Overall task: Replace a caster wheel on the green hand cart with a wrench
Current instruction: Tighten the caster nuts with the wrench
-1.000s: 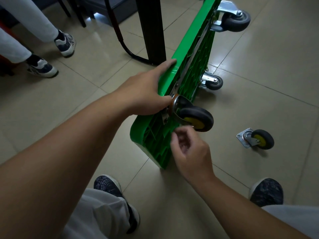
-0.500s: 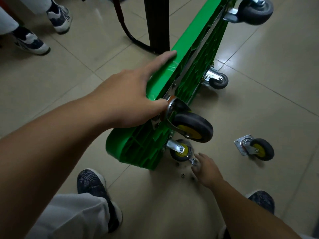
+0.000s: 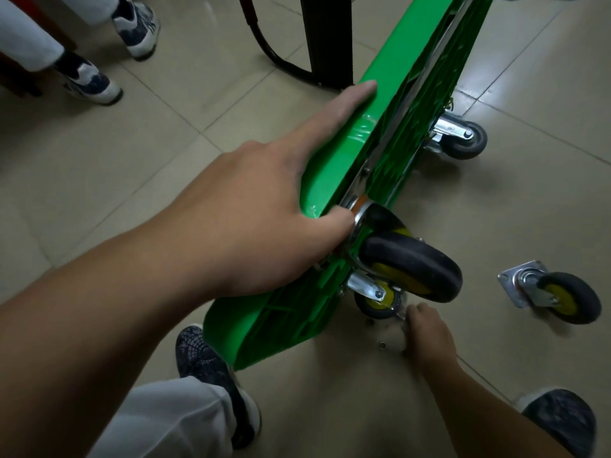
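Beige floor tiles (image 3: 99,180) fill the view, with a black post (image 3: 327,38) at 12 o'clock and another person's trainers (image 3: 92,84) at 10 o'clock. The green hand cart (image 3: 334,173) stands on its long edge, running from 6 o'clock up to 1 o'clock.

The left hand (image 3: 258,219) steadies it, fingers straight along the deck and thumb pressed against the mounting plate of the large caster (image 3: 410,266) at the centre. The right hand (image 3: 426,332) is low at 5 o'clock, fingers curled toward the floor just beside a small nut (image 3: 382,344) and near a smaller caster (image 3: 377,300) on the cart's lower edge. Whether it has anything pinched I cannot tell, and no wrench shows clearly. A loose caster (image 3: 558,295) lies well apart at 3 o'clock.

The step looks like gathering hardware for the thumb-held caster. To do it well, the thumb should pin the plate so its holes meet the cart's. Take 1 nut at a time and start each thread by finger before any wrench goes on. The cart is balanced on edge, so the reach should not pull weight off the steadying hand.
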